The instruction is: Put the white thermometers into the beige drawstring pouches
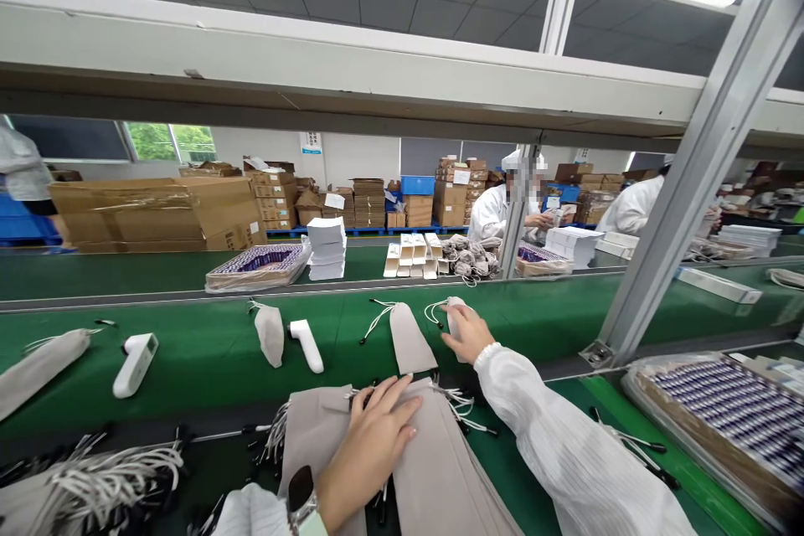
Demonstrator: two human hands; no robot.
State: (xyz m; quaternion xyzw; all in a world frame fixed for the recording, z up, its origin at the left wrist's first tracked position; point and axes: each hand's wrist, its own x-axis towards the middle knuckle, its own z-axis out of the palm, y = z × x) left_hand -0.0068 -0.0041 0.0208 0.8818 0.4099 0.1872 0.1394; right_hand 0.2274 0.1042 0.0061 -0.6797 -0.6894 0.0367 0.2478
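Grey cloth pouches are the work at this moment, and the green belt (207,352) serves as the landmark for everything else. The left hand (373,435) lies flat, fingers spread, pressing on the stack of pouches (433,469) at the near edge of the belt. The right hand (466,333) reaches out over the belt and rests open on a single pouch (453,316) with its white drawstring trailing to the left; its fingers are not closed around anything. The hands are well apart, one near, one far.

To do this well, it seems wise to keep the flat hand steady so the stack does not slide, and to lay the single pouch square, clear of its neighbour.

Another pouch (409,339) lies just left of the right hand on the belt. Further left sit a third pouch (271,335) beside a white thermometer (306,345), and a second thermometer (134,363) nearer the left end. A metal post (684,184) rises from the belt's right side and crowds any reach that way. Loose cords (113,469) lie at the near left edge, and a tray of batteries (729,410) stands at the right. Beyond the belt, people in white coats work.
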